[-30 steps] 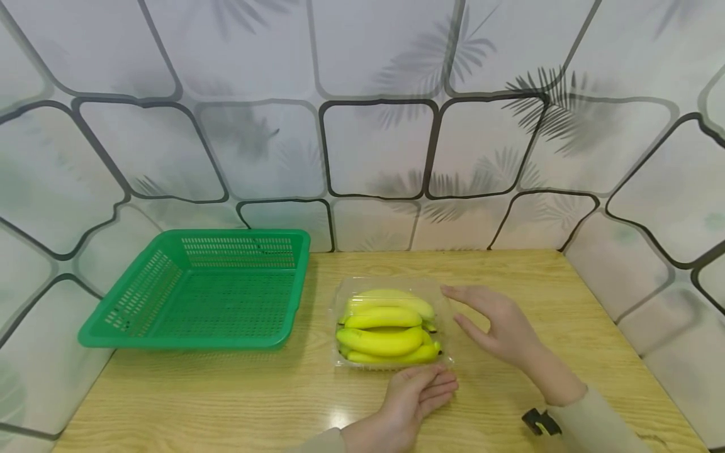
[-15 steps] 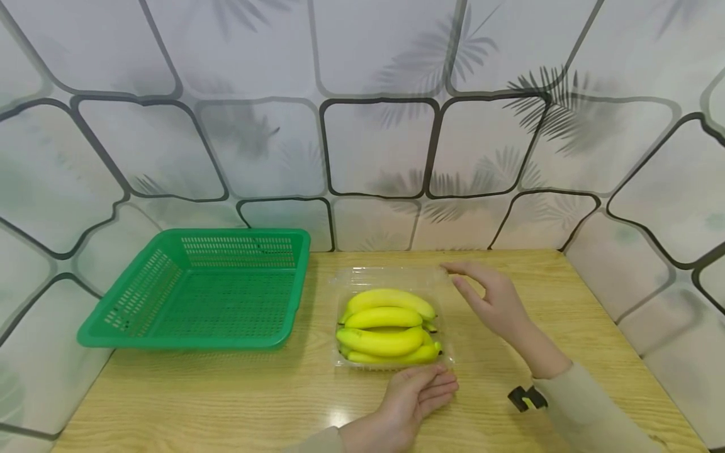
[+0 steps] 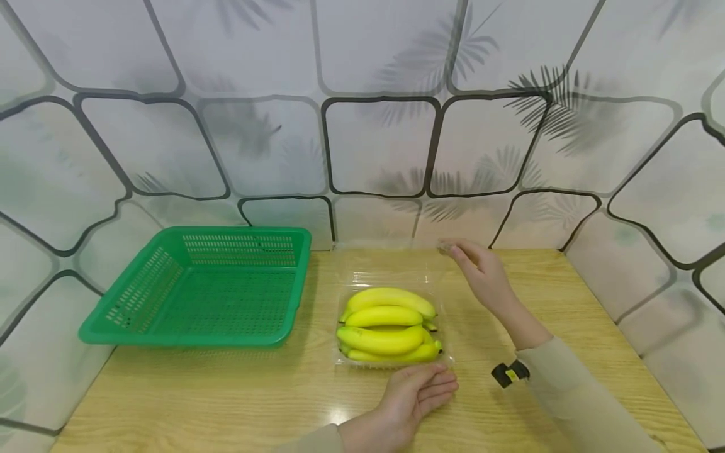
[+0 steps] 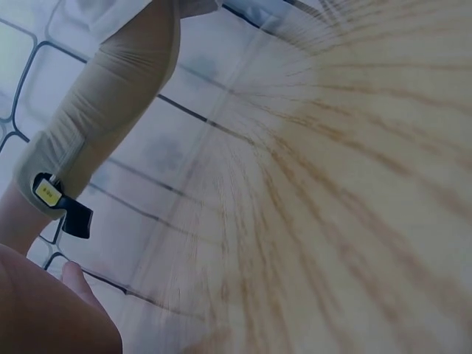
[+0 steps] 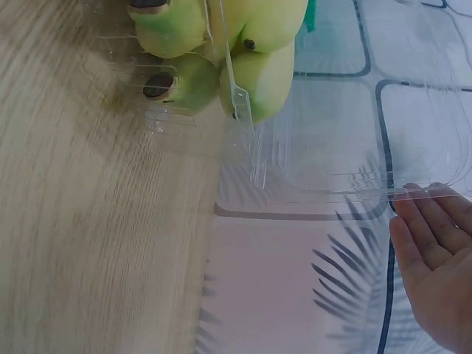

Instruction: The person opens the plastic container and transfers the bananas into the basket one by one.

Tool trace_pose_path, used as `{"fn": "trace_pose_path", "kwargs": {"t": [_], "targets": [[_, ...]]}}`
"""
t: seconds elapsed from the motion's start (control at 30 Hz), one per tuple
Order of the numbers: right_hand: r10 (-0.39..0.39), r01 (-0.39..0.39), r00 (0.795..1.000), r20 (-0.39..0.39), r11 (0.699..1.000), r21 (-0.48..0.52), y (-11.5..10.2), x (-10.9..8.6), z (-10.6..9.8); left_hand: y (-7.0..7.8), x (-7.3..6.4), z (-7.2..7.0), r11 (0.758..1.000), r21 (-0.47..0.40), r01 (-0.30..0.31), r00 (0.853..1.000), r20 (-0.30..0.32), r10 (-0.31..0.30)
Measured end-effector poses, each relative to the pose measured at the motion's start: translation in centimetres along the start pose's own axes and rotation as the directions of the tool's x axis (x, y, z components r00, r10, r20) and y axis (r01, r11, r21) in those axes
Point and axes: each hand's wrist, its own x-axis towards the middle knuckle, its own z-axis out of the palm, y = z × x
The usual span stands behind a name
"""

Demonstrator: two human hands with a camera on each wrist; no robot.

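The clear plastic container (image 3: 362, 365) stood mid-table, nearer the back edge of the table (image 3: 226, 402), yellow bananas (image 3: 391, 340) inside and its transparent lid (image 5: 332, 140) raised. The right hand (image 3: 481, 274) pinched the lid's right corner; the left hand (image 3: 416, 399), released, rested loosely by the container's front edge.

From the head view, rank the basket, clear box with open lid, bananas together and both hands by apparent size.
1. Green basket
2. Clear box, lid included
3. Bananas together
4. Left hand and right hand: too alike to rank
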Motion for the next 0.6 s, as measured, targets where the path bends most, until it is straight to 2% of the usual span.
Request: {"fn": "trace_pose_path", "kwargs": {"t": [0.37, 0.6], "targets": [[0.049, -0.056, 0.998, 0.041, 0.979, 0.197, 1.4, 1.5, 0.5, 0.1, -0.2, 0.0, 1.0, -0.006, -0.03, 1.0, 0.005, 0.03], [0.083, -0.097, 0.994, 0.067, 0.963, 0.252, 2.3, 1.5, 0.9, -0.1, -0.2, 0.0, 0.999, -0.015, -0.035, 0.999, 0.008, 0.035]]}}
